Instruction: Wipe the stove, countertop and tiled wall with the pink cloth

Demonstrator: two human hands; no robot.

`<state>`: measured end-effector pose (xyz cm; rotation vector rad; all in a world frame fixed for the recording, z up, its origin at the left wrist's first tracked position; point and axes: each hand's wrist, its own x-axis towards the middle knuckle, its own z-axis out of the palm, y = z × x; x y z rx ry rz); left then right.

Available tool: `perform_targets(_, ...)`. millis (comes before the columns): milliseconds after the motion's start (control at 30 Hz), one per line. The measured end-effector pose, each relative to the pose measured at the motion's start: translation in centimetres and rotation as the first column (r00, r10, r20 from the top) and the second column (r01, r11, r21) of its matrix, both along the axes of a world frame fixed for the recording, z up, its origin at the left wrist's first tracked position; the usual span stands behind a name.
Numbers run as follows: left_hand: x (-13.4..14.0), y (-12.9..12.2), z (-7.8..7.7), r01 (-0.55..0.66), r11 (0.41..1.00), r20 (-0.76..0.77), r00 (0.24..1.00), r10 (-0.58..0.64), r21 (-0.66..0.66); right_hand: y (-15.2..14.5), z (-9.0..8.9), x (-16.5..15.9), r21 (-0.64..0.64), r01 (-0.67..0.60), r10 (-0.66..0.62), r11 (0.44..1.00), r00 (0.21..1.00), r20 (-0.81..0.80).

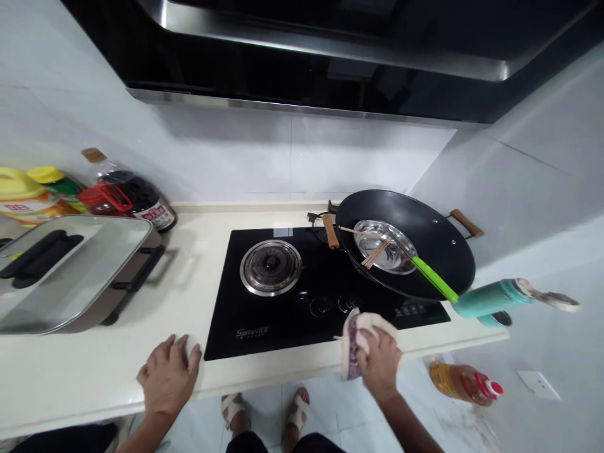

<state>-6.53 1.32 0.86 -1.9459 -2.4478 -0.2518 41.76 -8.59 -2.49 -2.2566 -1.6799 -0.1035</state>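
Note:
My right hand [381,365] is closed on a pale cloth [352,343] with a purplish patch, at the front edge of the black cooktop [278,321]. Part of the cloth hangs over the counter's edge. My left hand [170,371] rests flat on the cream counter [189,283], left of the cooktop, fingers spread and holding nothing. Behind my right hand, a black wok [443,251] with wooden handles sits tilted on the cooktop's right side. In it are a shiny metal bowl [403,264], several chopsticks [375,255] and a utensil with a green handle [434,279].
A lidded electric pan [89,270] stands at left, with sauce bottles [158,211] behind it. At right are a teal flask [491,299] on the counter and an oil bottle [465,380] on the floor. A dark range hood [306,75] overhangs the cooktop.

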Motion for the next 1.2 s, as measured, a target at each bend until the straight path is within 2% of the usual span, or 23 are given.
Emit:
perform_targets(100,0.1,0.0,0.0,-0.004,1.000,0.003,1.000,0.004,0.000,0.2,0.4,-7.4,-0.066,-0.184,0.177,0.981,0.980,-0.095)
perform_targets(200,0.1,-0.1,0.0,-0.001,1.000,0.010,1.000,0.001,0.007,1.7,1.3,-13.5,-0.116,-0.425,0.389,0.898,0.888,-0.244)
perform_targets(267,0.0,-0.1,-0.1,0.002,1.000,0.009,1.000,-0.002,0.009,2.7,1.8,-16.0,-0.104,-0.550,0.500,0.829,0.811,-0.305)
perform_targets(333,-0.2,-0.1,-0.1,0.009,1.000,0.001,1.000,-0.009,0.007,3.1,1.8,-16.7,-0.082,-0.610,0.557,0.788,0.763,-0.327)
perform_targets(400,-0.3,-0.1,-0.3,0.014,1.000,-0.006,1.000,-0.014,0.009,3.0,1.2,-15.5,-0.083,-0.631,0.579,0.772,0.750,-0.318)
perform_targets(467,-0.4,-0.1,-0.5,0.017,1.000,-0.007,1.000,-0.017,0.017,2.3,0.5,-12.0,-0.117,-0.579,0.536,0.807,0.801,-0.266)
perform_targets(567,-0.4,-0.1,-0.7,0.023,0.999,-0.012,1.000,-0.023,0.038,0.4,-0.2,-3.6,-0.145,-0.383,0.373,0.912,0.923,-0.088)
perform_targets(633,-0.4,-0.2,-0.9,0.035,0.998,-0.022,0.999,-0.034,0.052,-1.1,-0.1,3.2,-0.143,-0.335,0.343,0.931,0.938,0.037)
perform_targets(667,-0.4,-0.3,-0.9,0.041,0.997,-0.027,0.999,-0.040,0.059,-1.8,0.0,6.5,-0.163,-0.351,0.367,0.922,0.926,0.083)
perform_targets(767,-0.4,-0.4,-1.1,0.055,0.995,-0.037,0.998,-0.053,0.079,-3.2,0.3,14.9,-0.220,-0.490,0.528,0.843,0.834,0.164)
perform_targets(867,-0.5,-0.5,-1.3,0.063,0.994,-0.041,0.997,-0.059,0.092,-3.6,-0.1,19.8,-0.238,-0.525,0.567,0.817,0.806,0.170)
perform_targets(933,-0.5,-0.5,-1.5,0.069,0.993,-0.044,0.997,-0.065,0.097,-3.5,-0.8,20.9,-0.216,-0.512,0.547,0.831,0.822,0.158)
perform_targets(1033,-0.5,-0.6,-1.6,0.073,0.992,-0.046,0.997,-0.069,0.106,-3.3,-1.7,19.6,-0.194,-0.464,0.495,0.865,0.853,0.166)
perform_targets(1133,-0.4,-0.7,-1.6,0.069,0.993,-0.041,0.997,-0.065,0.101,-2.9,-2.0,15.5,-0.239,-0.449,0.493,0.861,0.854,0.169)
perform_targets(1200,-0.3,-0.7,-1.5,0.061,0.994,-0.034,0.998,-0.058,0.095,-2.5,-1.8,11.3,-0.273,-0.495,0.543,0.825,0.828,0.141)
